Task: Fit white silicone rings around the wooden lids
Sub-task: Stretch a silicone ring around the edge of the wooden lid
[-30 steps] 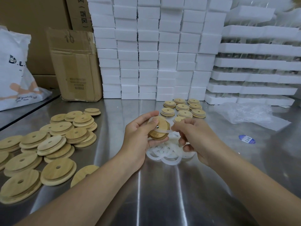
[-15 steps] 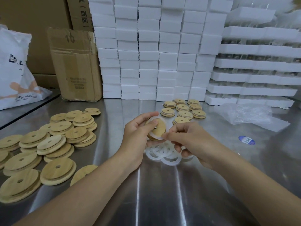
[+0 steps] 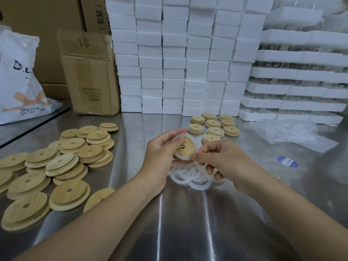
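Observation:
My left hand (image 3: pixel 160 157) grips a round wooden lid (image 3: pixel 186 147) with a small centre hole, tilted toward me above the steel table. A white silicone ring (image 3: pixel 178 137) lies around the lid's rim. My right hand (image 3: pixel 220 159) pinches that ring at the lid's lower right edge. Under both hands a pile of loose white rings (image 3: pixel 190 178) lies on the table. A heap of bare wooden lids (image 3: pixel 56 166) covers the left side. Several short stacks of lids (image 3: pixel 214 125) stand just beyond my hands.
The steel table (image 3: pixel 188 223) stretches toward me. White foam boxes (image 3: pixel 178 63) are stacked along the back, a cardboard box (image 3: pixel 88 72) and a white bag (image 3: pixel 18 81) at the back left. Crumpled clear plastic (image 3: pixel 286 132) and a blue sticker (image 3: pixel 287 161) lie at right.
The ring has been worked further around the lid, from stretched across its face to seated along the rim. My right hand moved left and down to the lid's lower right edge.

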`<state>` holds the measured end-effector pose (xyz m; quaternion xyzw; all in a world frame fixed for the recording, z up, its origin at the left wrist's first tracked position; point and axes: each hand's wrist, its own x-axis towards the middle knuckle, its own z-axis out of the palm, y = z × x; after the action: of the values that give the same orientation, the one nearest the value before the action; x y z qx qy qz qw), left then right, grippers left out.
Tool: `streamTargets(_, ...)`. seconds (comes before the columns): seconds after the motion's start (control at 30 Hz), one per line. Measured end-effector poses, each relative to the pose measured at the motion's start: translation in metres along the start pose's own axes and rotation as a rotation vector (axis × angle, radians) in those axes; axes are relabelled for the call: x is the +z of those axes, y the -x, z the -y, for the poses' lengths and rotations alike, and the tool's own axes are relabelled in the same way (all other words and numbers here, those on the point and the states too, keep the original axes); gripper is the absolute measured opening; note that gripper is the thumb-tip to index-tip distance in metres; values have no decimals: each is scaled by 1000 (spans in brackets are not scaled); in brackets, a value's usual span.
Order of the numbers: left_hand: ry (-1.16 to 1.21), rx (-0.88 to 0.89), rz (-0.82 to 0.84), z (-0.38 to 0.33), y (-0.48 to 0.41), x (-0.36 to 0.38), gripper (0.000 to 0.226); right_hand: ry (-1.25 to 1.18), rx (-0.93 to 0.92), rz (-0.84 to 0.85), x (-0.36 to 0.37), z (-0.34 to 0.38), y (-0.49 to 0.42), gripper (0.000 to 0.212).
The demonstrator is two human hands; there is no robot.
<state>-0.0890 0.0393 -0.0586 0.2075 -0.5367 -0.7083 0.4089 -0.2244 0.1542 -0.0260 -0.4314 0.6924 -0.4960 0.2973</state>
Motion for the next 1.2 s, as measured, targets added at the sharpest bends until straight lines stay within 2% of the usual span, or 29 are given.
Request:
streamTargets(0.23,-48,32,22,0,0,-1,18,-18,23,-19,-4,1,-2,16)
streamTargets(0.43,-217,129,79,4,0,1,14,-39,-108,-158,-3,0,-2,28)
streamTargets(0.5,-235,141,105,4,2,2,14,-53,-126,-184,-4,-2,-4,23)
streamTargets(0.73,-166,70,163,3,4,2,17,-98,-119,-182,-5,-5,-6,13)
streamTargets(0.87,-153,42,164,1,5,3,20,-90,-178,-199,-6,-4,-5,4)
streamTargets(1.2,-151,-2,126,-1,4,3,18,-20,-239,-162,-8,-3,-4,9)
